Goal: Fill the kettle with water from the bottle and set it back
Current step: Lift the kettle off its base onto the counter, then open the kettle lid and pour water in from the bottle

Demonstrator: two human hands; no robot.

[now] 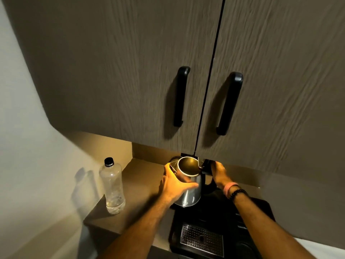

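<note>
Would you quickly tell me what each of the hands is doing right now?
Left hand: closed around the kettle body.
Right hand: at the kettle's handle side; grip hidden, cannot tell.

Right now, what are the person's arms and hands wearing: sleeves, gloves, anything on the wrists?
Both forearms are bare, with no sleeves in view and no gloves. The left hand and its wrist carry nothing. The right hand has two bands at the wrist: a pink wristband and, next to it, a black beaded bracelet.
</note>
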